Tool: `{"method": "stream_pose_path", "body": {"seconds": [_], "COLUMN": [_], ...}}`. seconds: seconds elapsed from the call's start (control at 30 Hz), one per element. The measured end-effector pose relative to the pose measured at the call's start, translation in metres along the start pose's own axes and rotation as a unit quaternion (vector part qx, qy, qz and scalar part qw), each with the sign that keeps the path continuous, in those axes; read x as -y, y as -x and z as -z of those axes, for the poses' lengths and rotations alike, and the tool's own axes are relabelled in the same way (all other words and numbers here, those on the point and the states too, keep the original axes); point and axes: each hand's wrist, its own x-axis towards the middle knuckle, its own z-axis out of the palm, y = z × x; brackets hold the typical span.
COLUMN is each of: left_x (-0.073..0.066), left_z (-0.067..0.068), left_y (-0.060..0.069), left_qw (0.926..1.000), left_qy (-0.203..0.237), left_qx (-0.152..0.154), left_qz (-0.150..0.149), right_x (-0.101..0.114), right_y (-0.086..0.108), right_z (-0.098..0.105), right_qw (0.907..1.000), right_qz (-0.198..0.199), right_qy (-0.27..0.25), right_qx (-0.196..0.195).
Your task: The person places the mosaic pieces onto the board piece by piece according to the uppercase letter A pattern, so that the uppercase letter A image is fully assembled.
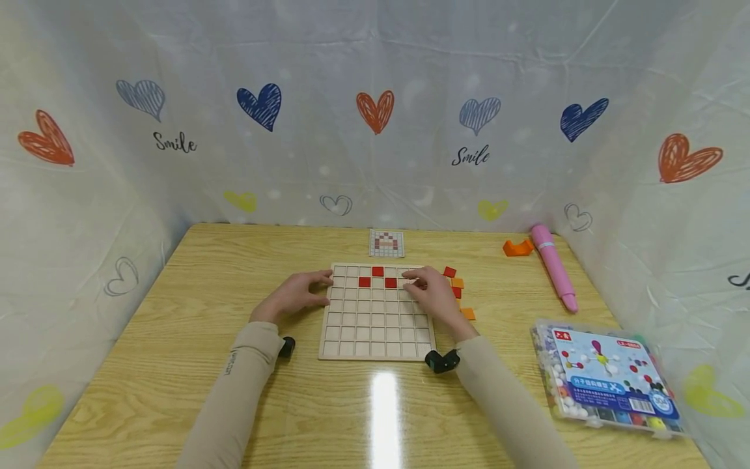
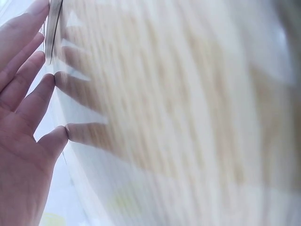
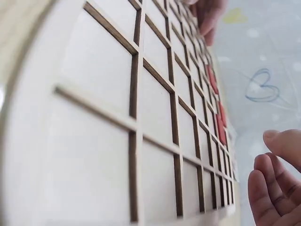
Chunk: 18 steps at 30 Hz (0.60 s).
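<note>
Grid board (image 1: 376, 319) lies flat, squared to the table (image 1: 164, 312), long axis unclear.

On the grid board (image 1: 376, 320), three red tiles (image 1: 377, 271) lie in squares. The left hand (image 1: 297, 293) is at its left edge, the right hand (image 1: 435, 293) over its right side.

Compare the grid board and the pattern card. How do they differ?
Size: the grid board is much larger than the pattern card.
Surface: the board has raised wooden dividers; the card's grid looks printed.
Fill: the board shows three red tiles; the card pictures more coloured squares.
Shared: both bear a grid and lie on the table.
</note>
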Motion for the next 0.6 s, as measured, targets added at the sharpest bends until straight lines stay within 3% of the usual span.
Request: {"method": "stream_pose_path", "body": {"seconds": [0.2, 0.6], "left_x": [0.001, -0.001], "left_z": [0.0, 0.0], "left_y": [0.0, 0.001], "left_qw": [1.0, 1.0], "left_qy": [-0.002, -0.005], "left_qx": [0.002, 0.0], "left_qz": [0.0, -0.004], "right_x": [-0.013, -0.051], "right_y": [0.028, 0.065], "right_z": [0.025, 0.07], "right_qw": [0.9996, 0.9947], "right_qz": [-0.01, -0.085], "right_qy": [-0.023, -0.023], "right_qx": [-0.009, -0.053]}}
